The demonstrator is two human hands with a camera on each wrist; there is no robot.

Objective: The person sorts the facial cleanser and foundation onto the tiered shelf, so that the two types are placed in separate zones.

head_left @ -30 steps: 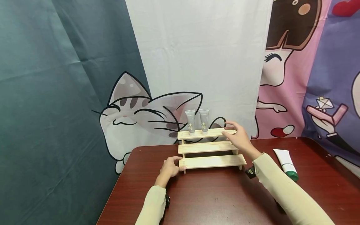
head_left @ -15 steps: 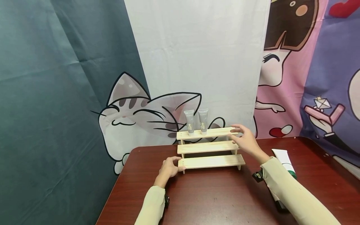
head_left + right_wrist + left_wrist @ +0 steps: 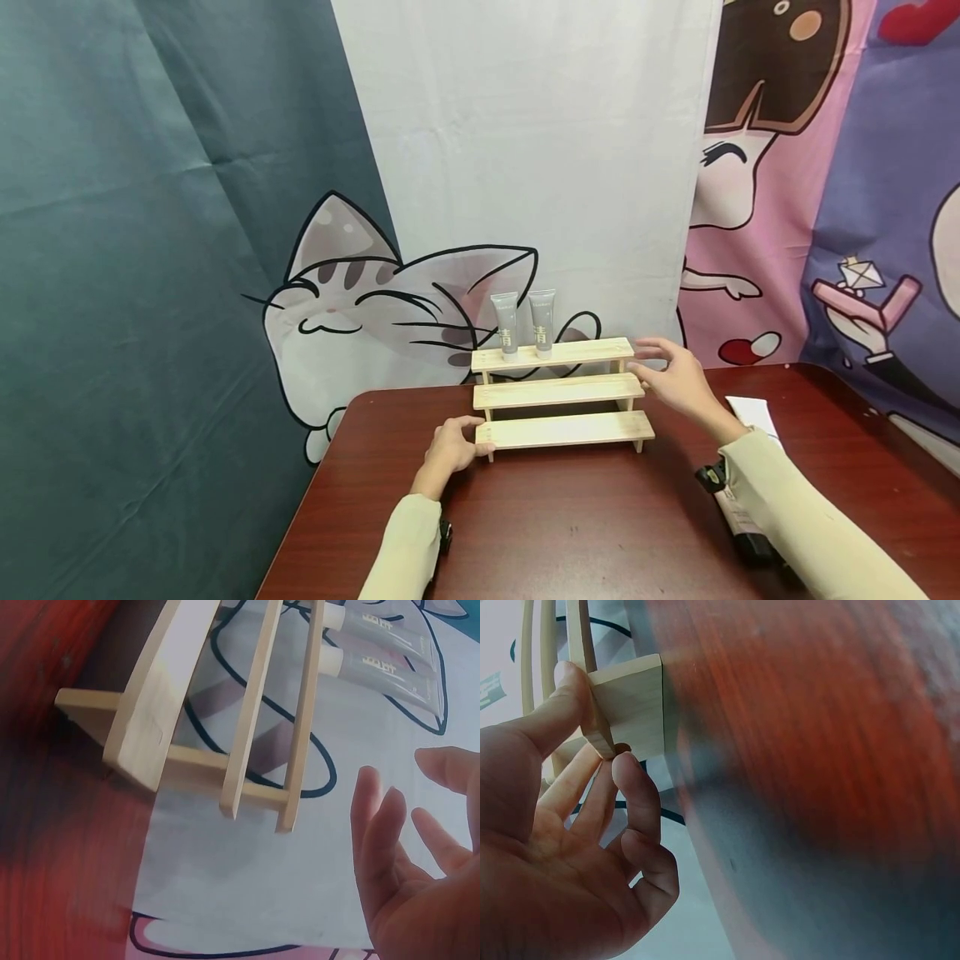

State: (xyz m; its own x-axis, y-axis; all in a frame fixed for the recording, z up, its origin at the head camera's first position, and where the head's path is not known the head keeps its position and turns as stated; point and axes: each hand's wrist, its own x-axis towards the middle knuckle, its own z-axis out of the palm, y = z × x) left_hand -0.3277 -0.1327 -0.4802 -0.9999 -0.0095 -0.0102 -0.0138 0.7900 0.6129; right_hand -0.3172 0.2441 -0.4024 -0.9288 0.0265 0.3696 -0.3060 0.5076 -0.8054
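A three-tier wooden display rack (image 3: pixel 562 431) stands on the table. My left hand (image 3: pixel 450 447) pinches the left end of its lowest shelf. In the left wrist view, the thumb lies against one side of the shelf end (image 3: pixel 592 720), with fingertips at the other. Two grey squeeze tubes stand upright, caps down, at the left of the top shelf: the left tube (image 3: pixel 507 325) and the right tube (image 3: pixel 542 323). Just off the rack's right end is my right hand (image 3: pixel 678 379), holding nothing. Its fingers are spread and slightly bent in the right wrist view (image 3: pixel 412 862).
A white tube (image 3: pixel 752 414) lies on the table (image 3: pixel 570 525) at the right, partly behind the right sleeve (image 3: pixel 795 508). Another tube with a black cap (image 3: pixel 752 547) lies nearer, also partly covered by that arm. A printed cloth (image 3: pixel 540 150) hangs behind the table.
My right hand has moved right, from over the top shelf's right end to beside the rack. The left hand keeps its grip on the rack, and the two grey tubes have not moved.
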